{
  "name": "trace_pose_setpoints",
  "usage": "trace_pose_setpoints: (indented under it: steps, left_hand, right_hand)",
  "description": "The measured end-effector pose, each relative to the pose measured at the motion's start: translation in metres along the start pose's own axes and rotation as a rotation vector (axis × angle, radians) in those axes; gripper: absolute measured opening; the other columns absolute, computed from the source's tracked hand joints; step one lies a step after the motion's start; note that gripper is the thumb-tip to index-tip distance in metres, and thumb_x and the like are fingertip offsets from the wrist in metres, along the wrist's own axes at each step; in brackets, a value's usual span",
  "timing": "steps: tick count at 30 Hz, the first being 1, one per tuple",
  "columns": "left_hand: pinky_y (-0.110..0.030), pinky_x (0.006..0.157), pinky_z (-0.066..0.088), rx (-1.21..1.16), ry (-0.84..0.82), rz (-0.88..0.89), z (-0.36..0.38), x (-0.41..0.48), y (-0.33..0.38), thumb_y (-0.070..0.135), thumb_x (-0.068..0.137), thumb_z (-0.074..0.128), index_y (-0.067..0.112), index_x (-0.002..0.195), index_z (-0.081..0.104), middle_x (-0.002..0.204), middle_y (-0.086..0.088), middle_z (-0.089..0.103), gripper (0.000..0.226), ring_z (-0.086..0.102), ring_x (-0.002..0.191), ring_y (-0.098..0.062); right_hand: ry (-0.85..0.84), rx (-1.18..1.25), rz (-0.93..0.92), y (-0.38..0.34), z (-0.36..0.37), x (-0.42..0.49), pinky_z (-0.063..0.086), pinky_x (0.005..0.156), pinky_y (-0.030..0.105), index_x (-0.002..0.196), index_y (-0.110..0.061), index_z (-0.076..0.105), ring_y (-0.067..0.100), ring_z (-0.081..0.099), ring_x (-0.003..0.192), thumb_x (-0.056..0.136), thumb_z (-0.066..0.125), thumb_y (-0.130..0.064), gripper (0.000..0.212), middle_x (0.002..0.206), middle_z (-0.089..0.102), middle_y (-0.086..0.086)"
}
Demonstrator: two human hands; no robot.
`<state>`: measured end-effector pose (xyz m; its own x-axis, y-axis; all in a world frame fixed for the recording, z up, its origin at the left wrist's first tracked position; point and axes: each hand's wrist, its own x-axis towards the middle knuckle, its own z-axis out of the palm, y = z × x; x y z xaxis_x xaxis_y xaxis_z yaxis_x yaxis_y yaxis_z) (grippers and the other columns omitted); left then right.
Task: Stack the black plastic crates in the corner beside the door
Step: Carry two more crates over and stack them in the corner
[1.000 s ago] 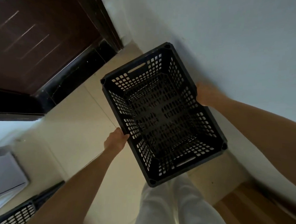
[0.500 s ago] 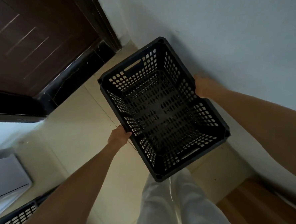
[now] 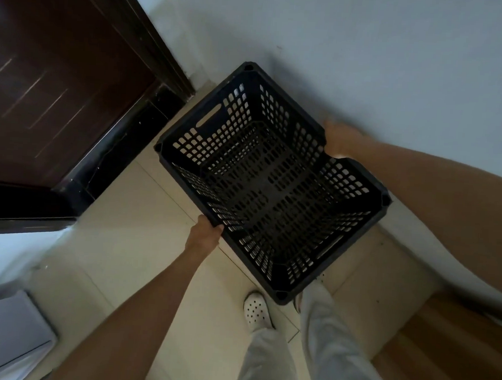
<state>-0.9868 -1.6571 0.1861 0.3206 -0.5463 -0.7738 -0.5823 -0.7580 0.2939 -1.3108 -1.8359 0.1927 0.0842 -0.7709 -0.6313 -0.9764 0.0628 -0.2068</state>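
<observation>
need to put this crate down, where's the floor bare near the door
Bare tile lies between the door, the wall and the crate, and left of the left hand. Crowded by the feet, near the shoe.

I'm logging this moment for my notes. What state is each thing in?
Crate: empty, open side up, held over the floor, tilted.
Left hand: gripping the crate's near-left rim.
Right hand: gripping the crate's wall-side rim.
Door: shut, as far as the view shows.
Shoe: on the foot, flat on the floor.
</observation>
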Motion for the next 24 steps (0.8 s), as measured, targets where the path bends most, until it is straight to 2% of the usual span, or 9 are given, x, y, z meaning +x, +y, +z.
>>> trace_pose_setpoints:
  steps: [2,5,8,10,13,16,19,21,24]
  left_hand:
    - [-0.043,0.091,0.056,-0.017,-0.016,0.014,-0.001,0.004,-0.001,0.025,0.096,0.059,0.007,0.126,0.047,0.115,-0.014,0.065,0.037,0.067,0.082,-0.025]
    - [-0.041,0.09,0.056,0.143,-0.063,0.041,-0.01,0.004,0.002,0.033,0.095,0.06,0.006,0.123,0.051,0.108,-0.013,0.071,0.04,0.071,0.085,-0.026]
    - [-0.034,0.083,0.049,0.732,0.013,0.131,-0.021,-0.006,0.013,0.056,0.093,0.051,0.013,0.114,0.058,0.109,-0.008,0.068,0.049,0.066,0.101,-0.028]
    - [-0.034,0.078,0.047,0.994,0.102,0.306,-0.022,-0.013,0.019,0.057,0.094,0.046,0.016,0.104,0.062,0.104,-0.009,0.068,0.046,0.065,0.097,-0.029]
    - [-0.037,0.078,0.055,1.041,0.128,0.69,-0.001,-0.026,0.02,0.047,0.096,0.051,0.017,0.099,0.061,0.099,-0.006,0.069,0.032,0.066,0.093,-0.026]
    - [-0.037,0.085,0.05,0.957,0.059,1.037,0.036,-0.043,0.009,0.048,0.094,0.053,0.021,0.103,0.055,0.104,0.001,0.063,0.029,0.06,0.1,-0.022]
    - [-0.036,0.098,0.039,1.034,-0.052,1.193,0.077,-0.055,-0.017,0.064,0.095,0.035,0.023,0.124,0.051,0.124,0.002,0.058,0.053,0.053,0.117,-0.021]
    - [-0.037,0.106,0.037,1.074,-0.097,1.256,0.1,-0.061,-0.034,0.071,0.091,0.024,0.019,0.135,0.048,0.135,0.0,0.056,0.072,0.05,0.126,-0.02]
    - [-0.036,0.101,0.045,1.06,-0.039,1.299,0.124,-0.065,-0.045,0.072,0.09,0.027,0.012,0.138,0.047,0.133,-0.005,0.061,0.08,0.058,0.121,-0.02]
  right_hand:
    - [0.025,0.034,0.062,0.005,0.011,-0.006,0.046,0.071,0.034,0.148,-0.002,0.021,0.033,0.056,0.103,0.093,0.048,-0.008,0.062,0.136,0.046,0.024]
    - [0.192,0.035,0.043,0.002,0.035,-0.023,0.041,0.1,0.05,0.148,-0.007,0.019,0.041,0.041,0.128,0.09,0.05,-0.014,0.067,0.147,0.033,0.02]
    - [0.285,-0.023,-0.08,-0.009,0.057,-0.05,0.029,0.112,0.051,0.153,-0.016,0.014,0.039,0.025,0.14,0.091,0.049,-0.014,0.071,0.156,0.021,0.014]
    - [0.282,-0.073,-0.154,-0.014,0.073,-0.071,0.024,0.115,0.049,0.153,-0.017,0.015,0.035,0.019,0.144,0.095,0.046,-0.016,0.067,0.159,0.018,0.012]
    - [0.226,-0.108,-0.165,-0.017,0.106,-0.106,0.023,0.116,0.046,0.151,-0.017,0.023,0.031,0.021,0.144,0.1,0.042,-0.025,0.055,0.157,0.023,0.008]
    - [0.165,-0.1,-0.125,-0.015,0.145,-0.143,0.023,0.115,0.043,0.147,-0.02,0.033,0.027,0.027,0.143,0.101,0.037,-0.037,0.049,0.153,0.034,0.005]
    - [0.229,-0.128,-0.083,-0.01,0.187,-0.18,0.013,0.119,0.043,0.137,-0.021,0.046,0.025,0.035,0.138,0.1,0.034,-0.043,0.045,0.14,0.05,0.003]
    - [0.297,-0.126,-0.058,-0.011,0.203,-0.193,0.005,0.121,0.045,0.13,-0.021,0.055,0.024,0.037,0.136,0.099,0.035,-0.038,0.041,0.132,0.057,0.002]
    - [0.352,-0.065,-0.061,-0.014,0.21,-0.186,-0.002,0.121,0.051,0.13,-0.022,0.055,0.027,0.028,0.142,0.09,0.046,-0.026,0.042,0.137,0.052,0.001]
